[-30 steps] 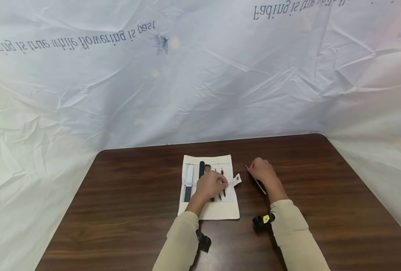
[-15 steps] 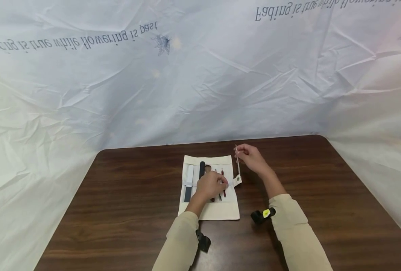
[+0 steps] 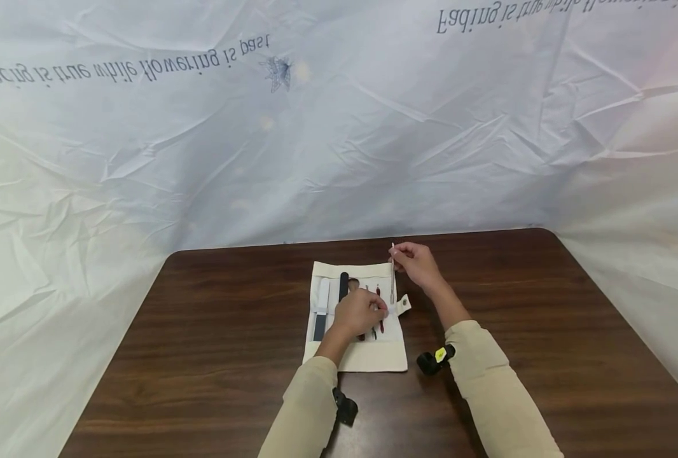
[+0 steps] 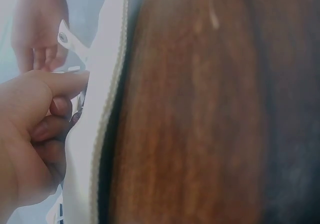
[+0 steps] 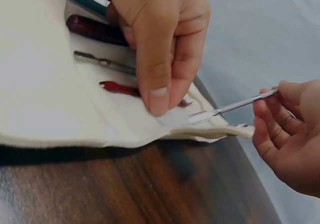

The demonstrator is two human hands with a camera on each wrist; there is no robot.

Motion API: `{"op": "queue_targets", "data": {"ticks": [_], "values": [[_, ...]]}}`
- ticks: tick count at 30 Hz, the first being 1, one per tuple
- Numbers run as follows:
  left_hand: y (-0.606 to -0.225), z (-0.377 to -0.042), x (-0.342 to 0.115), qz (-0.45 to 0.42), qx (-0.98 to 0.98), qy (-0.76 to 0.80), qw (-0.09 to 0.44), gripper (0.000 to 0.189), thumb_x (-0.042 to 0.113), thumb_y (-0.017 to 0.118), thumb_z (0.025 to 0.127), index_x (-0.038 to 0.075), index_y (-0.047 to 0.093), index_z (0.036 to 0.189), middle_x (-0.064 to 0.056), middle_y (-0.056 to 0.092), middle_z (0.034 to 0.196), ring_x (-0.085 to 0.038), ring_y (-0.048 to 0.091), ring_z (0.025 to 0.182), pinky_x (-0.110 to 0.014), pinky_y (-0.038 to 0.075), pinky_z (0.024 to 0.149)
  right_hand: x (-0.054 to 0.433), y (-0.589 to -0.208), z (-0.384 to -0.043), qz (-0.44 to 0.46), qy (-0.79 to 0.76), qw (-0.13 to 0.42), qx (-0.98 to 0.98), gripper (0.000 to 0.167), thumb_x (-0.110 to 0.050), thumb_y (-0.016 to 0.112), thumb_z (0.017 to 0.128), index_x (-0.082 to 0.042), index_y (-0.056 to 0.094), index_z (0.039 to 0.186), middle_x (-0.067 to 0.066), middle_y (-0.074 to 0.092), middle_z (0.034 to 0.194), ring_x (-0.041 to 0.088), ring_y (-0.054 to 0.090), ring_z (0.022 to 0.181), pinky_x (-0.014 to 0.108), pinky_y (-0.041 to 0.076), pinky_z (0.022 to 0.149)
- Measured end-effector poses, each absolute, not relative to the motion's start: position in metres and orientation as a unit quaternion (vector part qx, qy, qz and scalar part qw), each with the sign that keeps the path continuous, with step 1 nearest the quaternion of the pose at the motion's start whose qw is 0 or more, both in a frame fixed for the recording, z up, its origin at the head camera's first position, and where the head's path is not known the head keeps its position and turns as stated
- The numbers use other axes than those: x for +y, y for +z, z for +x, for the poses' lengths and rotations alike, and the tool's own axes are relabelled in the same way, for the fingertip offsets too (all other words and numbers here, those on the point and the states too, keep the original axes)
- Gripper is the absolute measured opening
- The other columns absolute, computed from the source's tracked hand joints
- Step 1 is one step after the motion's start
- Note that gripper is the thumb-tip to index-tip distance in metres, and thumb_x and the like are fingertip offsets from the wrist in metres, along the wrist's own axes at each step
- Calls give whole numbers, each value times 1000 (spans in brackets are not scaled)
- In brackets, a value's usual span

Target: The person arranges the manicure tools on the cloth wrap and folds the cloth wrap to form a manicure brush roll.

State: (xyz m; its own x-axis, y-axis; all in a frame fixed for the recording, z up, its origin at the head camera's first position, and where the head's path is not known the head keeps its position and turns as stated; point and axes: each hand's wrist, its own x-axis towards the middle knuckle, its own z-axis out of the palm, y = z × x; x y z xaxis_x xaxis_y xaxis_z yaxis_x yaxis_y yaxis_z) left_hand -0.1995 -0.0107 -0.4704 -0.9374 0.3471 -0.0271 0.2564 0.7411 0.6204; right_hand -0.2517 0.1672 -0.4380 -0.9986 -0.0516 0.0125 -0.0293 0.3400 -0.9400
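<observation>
My right hand (image 3: 416,264) pinches a slim silver cuticle pusher (image 5: 240,104) near its upper end. The pusher's flat scoop-like tip points down at the right side of an open cream fabric tool pouch (image 3: 373,362), close to a white elastic band (image 5: 175,118). Thumb and fingertips of my left hand (image 3: 355,315) pinch that band, just left of the pusher tip. Under the left hand lie a red double-ended tool (image 5: 120,88), a thin grey metal tool (image 5: 102,62) and a dark red handle (image 5: 95,30), all partly hidden.
Left of my left hand, the pouch holds a black bar-shaped tool (image 3: 343,286) and a white and dark grey flat tool (image 3: 319,327). A snap tab (image 3: 404,304) sticks out on its right. The brown table (image 3: 224,356) ends at a pale cloth backdrop (image 3: 339,159).
My right hand has brought the cuticle pusher leftward from beside the pouch, turned it upright and lowered its tip over the pouch's right side. My left hand stays in place.
</observation>
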Motion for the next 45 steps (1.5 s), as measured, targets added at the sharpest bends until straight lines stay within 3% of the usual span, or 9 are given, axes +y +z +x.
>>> {"op": "queue_targets", "data": {"ticks": [4,11,16,19,28,34,39,42,45], "values": [[-469,-199,-10,162,930,321,71,10,24,72,93,20,81,90,10,60,59,-4,50,54,-24,38,53,169,-443,-250,-9,-550,49,834,33,-17,55,106,9,64,123,17,71,101,10,64,78,33,58,82],[-469,-199,-9,161,932,318,68,14,26,70,95,20,81,90,10,59,56,-4,46,49,-23,34,48,172,-446,-249,2,-530,134,837,32,-13,55,104,12,66,119,4,71,80,3,64,67,21,56,67],[-469,-199,-9,160,935,311,65,15,25,69,95,21,81,89,9,65,60,-3,46,50,-23,34,48,173,-445,-245,-44,-453,211,865,27,-13,56,102,6,73,92,-4,66,66,5,61,62,23,46,59],[-469,-198,-9,162,936,305,64,15,25,68,95,20,81,89,8,68,64,-4,47,50,-23,35,48,173,-446,-243,-62,-409,209,886,31,-17,60,101,-1,73,78,-6,64,62,6,57,60,25,42,57],[-469,-196,-10,158,937,306,66,15,26,68,96,20,81,89,9,68,64,-4,48,49,-23,36,48,174,-449,-239,-45,-395,181,900,32,-23,63,100,-5,75,76,-4,68,64,9,56,60,26,44,58],[-468,-201,-26,144,907,392,52,15,20,66,95,16,81,94,5,59,60,-5,45,50,-23,37,50,188,-453,-229,-25,-474,190,859,40,-26,50,107,7,72,102,0,69,75,7,57,63,25,51,60],[-461,-216,-70,53,895,440,-45,14,19,68,95,12,80,96,1,57,62,-10,47,51,-25,40,52,211,-458,-216,14,-571,248,782,57,-39,32,111,11,61,116,-3,63,77,6,64,65,24,58,63],[-456,-228,-100,-17,894,438,-88,15,20,67,95,11,79,97,-3,63,70,-15,52,58,-29,43,58,221,-459,-205,10,-590,282,757,65,-48,24,111,8,57,118,-1,67,82,9,69,72,26,59,68],[-454,-237,-123,-59,894,439,-68,21,21,63,99,7,76,106,-11,71,89,-22,62,71,-35,49,68,227,-459,-192,-1,-584,314,748,73,-56,23,109,7,58,119,1,70,87,10,71,77,28,60,70]]}}
